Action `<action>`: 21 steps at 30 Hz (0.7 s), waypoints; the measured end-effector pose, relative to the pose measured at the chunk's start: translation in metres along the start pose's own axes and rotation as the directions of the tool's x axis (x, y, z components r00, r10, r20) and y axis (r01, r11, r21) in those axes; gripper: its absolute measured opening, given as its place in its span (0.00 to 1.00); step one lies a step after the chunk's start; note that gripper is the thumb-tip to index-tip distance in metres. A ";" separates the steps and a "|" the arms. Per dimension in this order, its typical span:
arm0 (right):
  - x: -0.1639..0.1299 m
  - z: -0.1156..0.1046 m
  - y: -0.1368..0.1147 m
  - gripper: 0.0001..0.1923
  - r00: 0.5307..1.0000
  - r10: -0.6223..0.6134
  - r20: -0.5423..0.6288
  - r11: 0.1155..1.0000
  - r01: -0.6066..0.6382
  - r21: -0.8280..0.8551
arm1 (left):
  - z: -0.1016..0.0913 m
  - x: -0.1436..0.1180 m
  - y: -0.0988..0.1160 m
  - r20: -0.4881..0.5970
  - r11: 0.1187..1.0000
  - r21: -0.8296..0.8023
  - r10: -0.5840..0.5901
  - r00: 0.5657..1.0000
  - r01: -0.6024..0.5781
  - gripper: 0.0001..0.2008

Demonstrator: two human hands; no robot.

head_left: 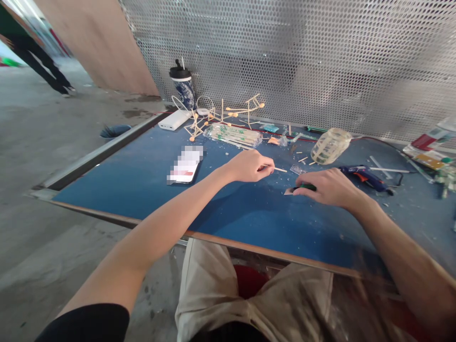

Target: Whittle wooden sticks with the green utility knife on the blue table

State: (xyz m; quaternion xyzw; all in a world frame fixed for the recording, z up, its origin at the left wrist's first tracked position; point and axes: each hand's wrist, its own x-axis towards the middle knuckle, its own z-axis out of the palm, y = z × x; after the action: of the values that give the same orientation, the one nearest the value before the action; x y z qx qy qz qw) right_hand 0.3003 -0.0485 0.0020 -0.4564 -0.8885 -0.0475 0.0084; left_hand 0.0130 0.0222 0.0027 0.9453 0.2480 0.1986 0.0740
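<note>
My left hand point(252, 166) is closed in a pinch on a thin wooden stick point(281, 169), whose free end points right over the blue table. To the right, my right hand point(326, 185) grips a cutter knife with a dark green handle point(308, 187). Its flat blade point(288, 192) points left, low over the tabletop and apart from the stick. A hot glue gun point(366, 178) lies just beyond my right wrist. Behind my left hand is a clear plastic pack of wooden sticks point(233, 135). Frames of thin sticks with orange joints point(195, 124) stand farther back.
A phone point(187, 165), a white power bank point(174, 119) and a lidded cup point(184, 88) are on the left. A pale slatted cylinder point(330, 146) and a plastic bottle point(429, 137) lie right. Perforated metal point(285, 57) borders the back. A person point(33, 47) stands far left.
</note>
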 end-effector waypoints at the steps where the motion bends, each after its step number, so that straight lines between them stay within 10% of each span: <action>1: 0.000 0.001 0.002 0.27 1.000 0.005 -0.005 1.000 -0.005 -0.008 | 0.000 0.000 0.000 -0.005 1.000 0.003 -0.001 1.000 0.001 0.16; 21: 0.004 0.007 0.009 0.21 0.994 -0.066 -0.087 0.949 0.089 0.301 | -0.001 0.001 -0.003 -0.170 0.983 0.017 -0.176 0.970 0.182 0.18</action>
State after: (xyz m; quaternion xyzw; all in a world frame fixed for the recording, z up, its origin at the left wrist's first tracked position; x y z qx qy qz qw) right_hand 0.3055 -0.0393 -0.0039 -0.4122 -0.9014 0.0726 0.1107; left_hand 0.0122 0.0256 0.0039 0.9001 0.3409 0.2658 0.0551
